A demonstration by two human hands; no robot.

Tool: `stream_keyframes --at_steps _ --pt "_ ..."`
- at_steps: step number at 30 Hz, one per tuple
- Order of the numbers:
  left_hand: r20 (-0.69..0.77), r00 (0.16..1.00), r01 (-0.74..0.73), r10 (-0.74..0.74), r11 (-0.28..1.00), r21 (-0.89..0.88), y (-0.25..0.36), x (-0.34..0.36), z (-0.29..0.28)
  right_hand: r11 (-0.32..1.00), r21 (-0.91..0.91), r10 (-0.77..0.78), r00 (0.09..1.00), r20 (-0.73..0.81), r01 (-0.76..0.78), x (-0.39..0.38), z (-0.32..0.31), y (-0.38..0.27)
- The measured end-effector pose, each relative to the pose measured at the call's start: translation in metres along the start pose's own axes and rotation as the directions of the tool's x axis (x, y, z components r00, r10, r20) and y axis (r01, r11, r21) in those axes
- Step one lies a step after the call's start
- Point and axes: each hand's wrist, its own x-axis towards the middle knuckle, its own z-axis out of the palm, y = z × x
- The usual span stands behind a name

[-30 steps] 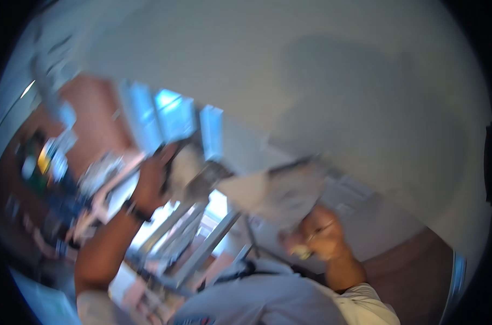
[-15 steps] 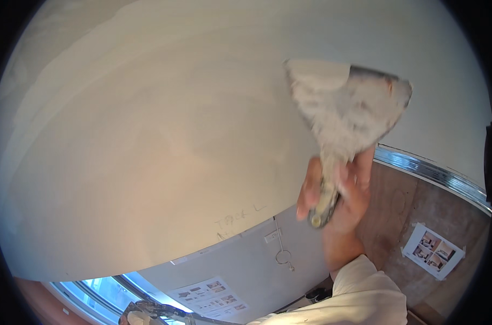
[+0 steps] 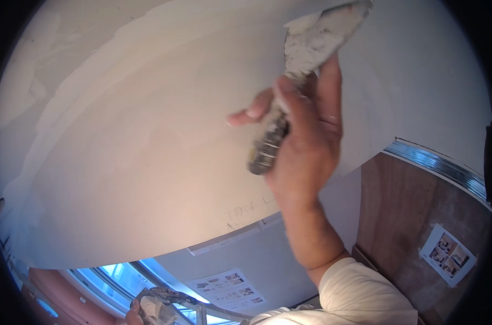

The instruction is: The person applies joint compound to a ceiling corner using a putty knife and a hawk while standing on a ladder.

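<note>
My right hand [image 3: 305, 135] is raised in front of a large pale plastered panel [image 3: 148, 141] that fills most of the view. Its fingers wrap the handle of a putty knife [image 3: 324, 38], whose wide blade is smeared with whitish filler and points up, close to the panel. A thicker dab of filler sits at the blade's left corner. At the lower edge, left of centre, a bit of my left hand [image 3: 132, 314] shows beside a dark-rimmed, filler-caked tool [image 3: 154, 306] with a pale lump on it. Its exact kind is unclear.
Lighter filler bands [image 3: 56, 103] curve over the panel's upper left. Beyond its lower edge are a grey wall with a taped sheet [image 3: 230, 287] and a bright window [image 3: 116, 276]. On the right, a metal track [image 3: 441, 165] runs above brown boarding holding another sheet [image 3: 448, 254].
My right hand has moved up and left with the putty knife, turning the blade more edge-on. My left hand's tool has come slightly higher into view.
</note>
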Motion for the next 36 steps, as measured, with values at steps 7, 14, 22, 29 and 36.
stream_keyframes --at_steps 7,14,22,29,36 --pt "0.022 0.999 -0.028 0.027 0.998 0.051 0.003 -0.011 -0.003 0.974 -0.187 -0.147 0.986 -0.076 0.131 -0.023 0.081 0.048" --pt "0.056 0.988 -0.151 0.144 0.972 0.178 0.006 -0.029 0.011 0.952 -0.217 -0.251 0.957 -0.148 0.216 -0.013 0.116 0.063" --pt "0.064 0.955 -0.281 0.29 0.815 0.507 0.014 -0.026 -0.017 0.896 -0.354 -0.353 0.914 -0.199 0.268 0.011 0.109 0.061" --pt "0.016 0.966 -0.24 0.257 0.876 0.418 0.017 -0.03 -0.016 0.944 -0.294 -0.187 0.976 -0.114 0.147 0.015 0.097 0.06" --pt "-0.169 0.952 -0.229 0.254 0.962 0.151 0.018 -0.007 -0.047 0.951 -0.264 -0.207 0.964 -0.167 0.158 0.02 0.108 0.068"
